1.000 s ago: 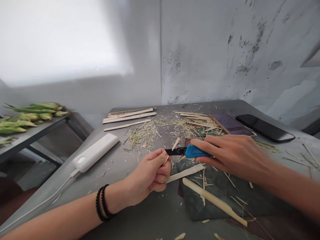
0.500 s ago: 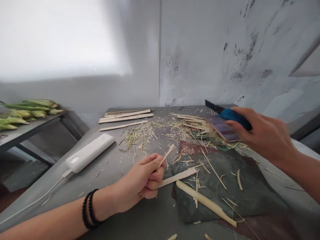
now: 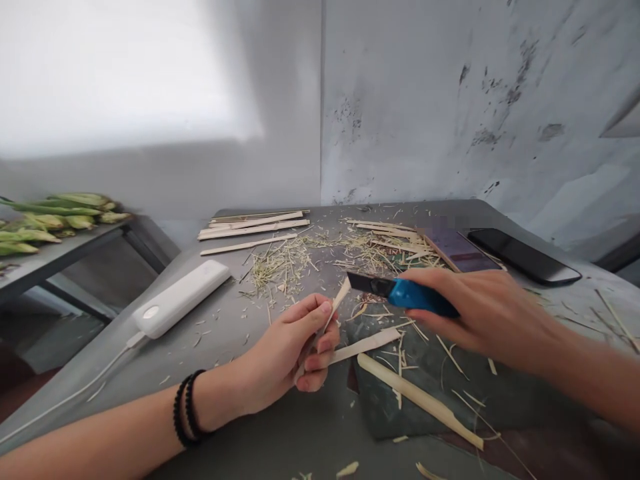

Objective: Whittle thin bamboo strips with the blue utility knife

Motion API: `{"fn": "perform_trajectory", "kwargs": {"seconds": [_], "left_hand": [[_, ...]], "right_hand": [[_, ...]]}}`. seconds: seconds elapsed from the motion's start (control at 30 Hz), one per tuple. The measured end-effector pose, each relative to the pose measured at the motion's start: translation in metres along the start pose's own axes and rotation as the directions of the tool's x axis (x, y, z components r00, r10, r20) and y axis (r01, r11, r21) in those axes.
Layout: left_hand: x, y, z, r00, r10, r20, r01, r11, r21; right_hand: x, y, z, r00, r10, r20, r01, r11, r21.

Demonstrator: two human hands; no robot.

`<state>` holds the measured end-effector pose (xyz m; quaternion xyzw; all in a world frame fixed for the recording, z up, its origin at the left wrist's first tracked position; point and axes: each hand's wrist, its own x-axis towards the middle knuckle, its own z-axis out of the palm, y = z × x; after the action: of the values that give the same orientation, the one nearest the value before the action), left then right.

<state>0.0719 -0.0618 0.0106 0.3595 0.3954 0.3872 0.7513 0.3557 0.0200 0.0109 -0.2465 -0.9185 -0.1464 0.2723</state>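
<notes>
Pinched between the thumb and fingers of my left hand (image 3: 300, 343) is a thin pale wooden strip (image 3: 342, 294), its tip pointing up and away. My right hand (image 3: 493, 320) is closed round the blue handle of a utility knife (image 3: 423, 297). The dark blade points left, and its end is at or very near the strip's tip; I cannot tell if they touch. Below the hands, a wider flat strip (image 3: 373, 345) and a thicker carved stick (image 3: 420, 399) lie over a dark green sheet (image 3: 395, 423).
Several pale strips (image 3: 255, 230) lie at the back left. Shavings (image 3: 280, 267) are scattered over the grey table (image 3: 240, 447). A white power bank (image 3: 183, 299) with a cable sits left. Two phones (image 3: 460, 250) (image 3: 525, 257) lie back right. Corn ears (image 3: 60, 217) rest on a side table.
My right hand has brought the knife left and down, from above the phone to the strip's tip. My left hand has shifted slightly right and still holds the strip.
</notes>
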Motion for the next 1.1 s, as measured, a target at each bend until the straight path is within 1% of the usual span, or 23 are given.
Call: {"fn": "perform_trajectory", "kwargs": {"seconds": [0.1,0.2,0.37,0.5,0.57,0.67,0.9,1.0,1.1], "left_hand": [[0.0,-0.001,0.001,0.999,0.033,0.015,-0.033,0.999,-0.008],[0.0,-0.002,0.0,0.998,0.042,0.042,-0.042,0.999,-0.02],[-0.001,-0.003,-0.001,0.998,0.043,0.053,-0.041,0.998,-0.042],[-0.001,-0.002,-0.002,0.998,0.035,0.059,-0.032,0.999,-0.044],[-0.001,-0.001,-0.002,0.998,0.034,0.057,-0.031,0.999,-0.042],[-0.001,-0.001,-0.001,0.998,0.025,0.052,-0.023,0.999,-0.034],[0.001,0.002,-0.001,0.999,-0.005,0.035,0.006,1.0,-0.02],[0.0,0.002,-0.001,0.999,-0.016,0.041,0.016,1.0,-0.008],[0.001,0.003,-0.001,0.999,-0.018,0.044,0.018,1.0,0.001]], "right_hand": [[0.001,-0.01,0.004,0.997,-0.047,0.066,0.041,0.995,0.09],[0.001,-0.015,0.006,0.993,-0.076,0.095,0.062,0.987,0.149],[0.0,-0.017,0.009,0.987,-0.113,0.115,0.095,0.984,0.15],[-0.004,-0.017,0.013,0.985,-0.075,0.158,0.052,0.988,0.148],[-0.005,-0.017,0.016,0.982,-0.065,0.176,0.04,0.989,0.14],[-0.005,-0.015,0.018,0.985,-0.056,0.162,0.039,0.994,0.106],[-0.001,-0.006,0.012,0.988,-0.105,0.114,0.108,0.994,-0.022],[-0.001,-0.003,0.011,0.988,-0.105,0.114,0.112,0.992,-0.059],[-0.002,-0.002,0.01,0.988,-0.09,0.123,0.098,0.993,-0.06]]}}
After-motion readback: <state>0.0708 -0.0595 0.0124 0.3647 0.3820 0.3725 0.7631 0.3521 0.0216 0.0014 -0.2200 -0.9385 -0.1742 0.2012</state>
